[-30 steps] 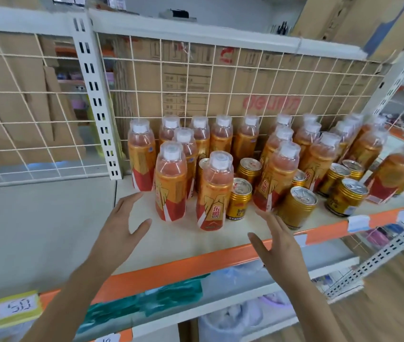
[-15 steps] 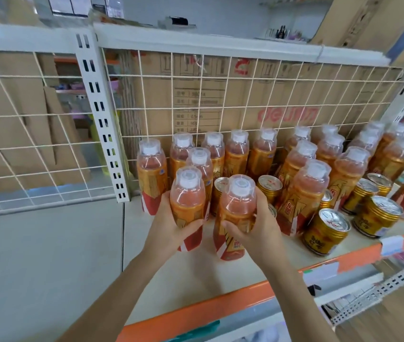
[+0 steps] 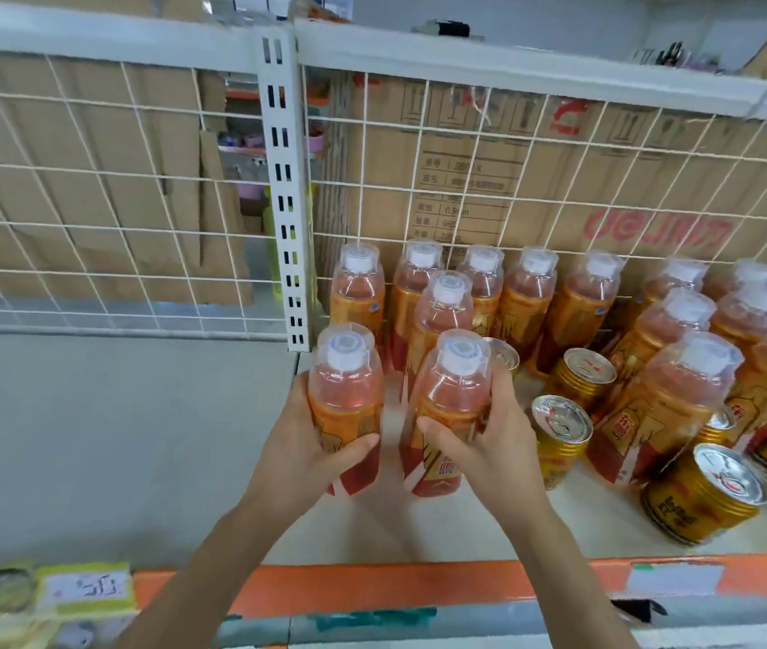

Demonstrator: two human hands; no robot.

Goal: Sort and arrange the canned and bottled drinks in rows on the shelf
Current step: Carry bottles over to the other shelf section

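Note:
My left hand point(image 3: 299, 445) grips an orange drink bottle point(image 3: 346, 395) with a white cap at the front left of the group. My right hand point(image 3: 489, 437) grips a second, matching bottle point(image 3: 454, 400) just to its right. Both bottles stand upright at the shelf point(image 3: 465, 522) front. Behind them stand several more orange bottles point(image 3: 529, 297) along the wire back. Gold cans point(image 3: 559, 428) sit mixed among bottles on the right, with a large can point(image 3: 709, 494) nearest the edge.
A white wire grid point(image 3: 419, 180) backs the shelf, with cardboard boxes behind it. A slotted upright post point(image 3: 285, 203) splits the bays. The left bay floor point(image 3: 114, 437) is bare grey. An orange edge strip point(image 3: 372, 587) with price tags runs along the front.
Both hands went from hovering open in front of the shelf to gripping the two front bottles. The view has moved closer and shifted left.

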